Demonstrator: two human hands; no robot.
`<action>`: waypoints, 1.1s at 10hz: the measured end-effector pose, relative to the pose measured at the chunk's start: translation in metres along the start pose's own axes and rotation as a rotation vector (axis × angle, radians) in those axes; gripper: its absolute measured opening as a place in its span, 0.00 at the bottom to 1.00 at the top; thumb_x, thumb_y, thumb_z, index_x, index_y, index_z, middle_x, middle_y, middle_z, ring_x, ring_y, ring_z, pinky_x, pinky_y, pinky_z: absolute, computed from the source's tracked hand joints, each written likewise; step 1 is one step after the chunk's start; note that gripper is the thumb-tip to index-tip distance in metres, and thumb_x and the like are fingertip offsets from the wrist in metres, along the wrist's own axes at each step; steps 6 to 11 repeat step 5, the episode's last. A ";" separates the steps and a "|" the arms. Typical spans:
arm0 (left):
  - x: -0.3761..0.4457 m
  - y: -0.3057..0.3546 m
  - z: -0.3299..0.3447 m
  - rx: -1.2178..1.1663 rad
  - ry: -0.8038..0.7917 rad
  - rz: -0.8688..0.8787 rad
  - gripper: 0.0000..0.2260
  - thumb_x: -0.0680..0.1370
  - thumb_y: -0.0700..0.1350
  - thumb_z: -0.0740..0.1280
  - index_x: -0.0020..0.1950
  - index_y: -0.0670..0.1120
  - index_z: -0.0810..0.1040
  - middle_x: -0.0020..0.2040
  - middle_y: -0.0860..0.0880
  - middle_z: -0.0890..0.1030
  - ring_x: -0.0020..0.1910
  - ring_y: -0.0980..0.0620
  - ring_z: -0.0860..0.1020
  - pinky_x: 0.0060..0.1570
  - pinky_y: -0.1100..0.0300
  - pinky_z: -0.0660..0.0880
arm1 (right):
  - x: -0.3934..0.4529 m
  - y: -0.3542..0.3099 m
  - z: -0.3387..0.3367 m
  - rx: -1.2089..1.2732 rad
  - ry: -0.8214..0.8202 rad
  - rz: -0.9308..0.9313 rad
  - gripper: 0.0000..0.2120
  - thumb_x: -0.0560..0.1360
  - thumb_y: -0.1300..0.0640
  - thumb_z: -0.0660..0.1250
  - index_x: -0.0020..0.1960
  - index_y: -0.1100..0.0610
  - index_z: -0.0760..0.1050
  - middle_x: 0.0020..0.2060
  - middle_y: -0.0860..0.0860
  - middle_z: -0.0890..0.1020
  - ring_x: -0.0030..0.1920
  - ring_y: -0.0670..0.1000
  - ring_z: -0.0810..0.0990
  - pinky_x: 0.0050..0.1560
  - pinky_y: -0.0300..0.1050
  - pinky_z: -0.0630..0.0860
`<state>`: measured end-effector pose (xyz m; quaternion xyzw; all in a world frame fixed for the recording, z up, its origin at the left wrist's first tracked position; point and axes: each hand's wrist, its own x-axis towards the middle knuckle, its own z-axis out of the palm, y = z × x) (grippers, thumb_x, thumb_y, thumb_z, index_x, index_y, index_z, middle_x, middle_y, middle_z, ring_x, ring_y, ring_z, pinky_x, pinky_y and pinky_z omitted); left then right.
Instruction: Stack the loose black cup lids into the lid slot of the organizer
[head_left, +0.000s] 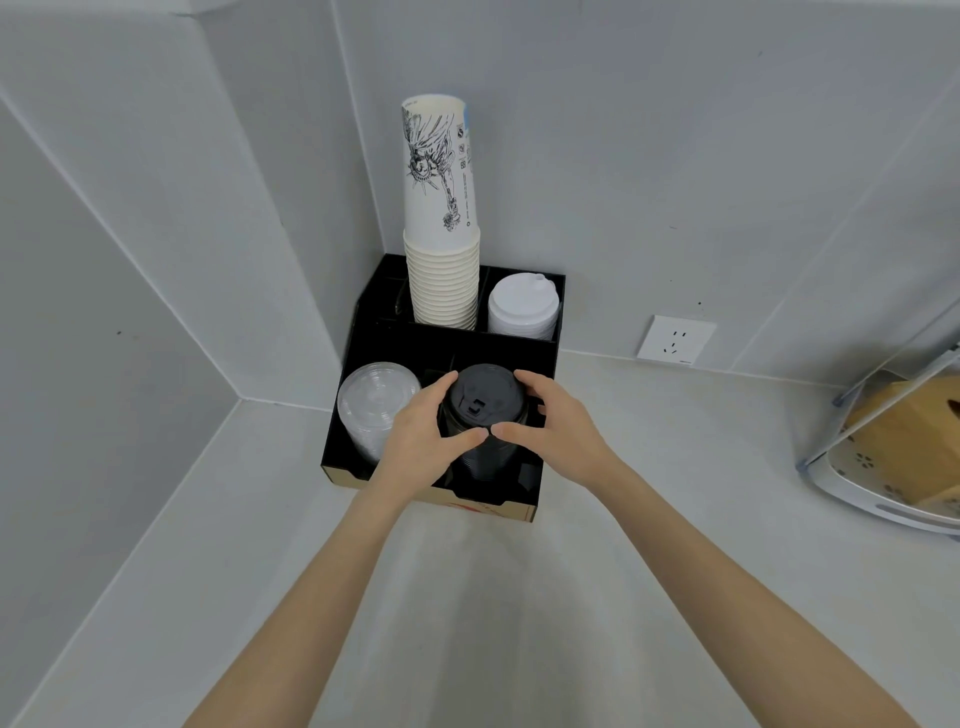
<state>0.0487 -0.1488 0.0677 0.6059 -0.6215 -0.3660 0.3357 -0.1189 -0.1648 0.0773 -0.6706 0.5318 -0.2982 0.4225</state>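
A stack of black cup lids (485, 402) stands in the front right slot of the black organizer (452, 345), which sits in the counter's corner. My left hand (423, 436) wraps the stack's left side and my right hand (550, 423) wraps its right side. Both thumbs meet at the front of the stack. The lower lids are partly hidden behind my fingers and the slot wall.
Clear lids (374, 405) fill the front left slot. White paper cups (441, 249) rise tall from the back slot, with white lids (523, 306) beside them. A wall socket (675, 340) sits to the right. A rack with a brown bag (904, 441) occupies the counter's right edge.
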 end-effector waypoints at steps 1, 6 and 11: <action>0.001 0.001 0.001 0.020 -0.012 -0.006 0.33 0.70 0.44 0.71 0.71 0.46 0.59 0.71 0.45 0.67 0.70 0.50 0.65 0.68 0.57 0.62 | 0.001 0.001 0.000 -0.003 -0.007 0.010 0.32 0.70 0.57 0.70 0.70 0.56 0.60 0.68 0.54 0.70 0.67 0.51 0.68 0.62 0.38 0.62; -0.002 0.017 -0.007 -0.001 0.018 -0.023 0.30 0.74 0.50 0.66 0.71 0.48 0.58 0.72 0.45 0.66 0.71 0.50 0.63 0.67 0.59 0.60 | -0.008 -0.008 -0.010 0.020 0.065 0.004 0.31 0.71 0.55 0.69 0.70 0.55 0.60 0.70 0.51 0.68 0.69 0.50 0.66 0.65 0.39 0.62; -0.002 0.017 -0.007 -0.001 0.018 -0.023 0.30 0.74 0.50 0.66 0.71 0.48 0.58 0.72 0.45 0.66 0.71 0.50 0.63 0.67 0.59 0.60 | -0.008 -0.008 -0.010 0.020 0.065 0.004 0.31 0.71 0.55 0.69 0.70 0.55 0.60 0.70 0.51 0.68 0.69 0.50 0.66 0.65 0.39 0.62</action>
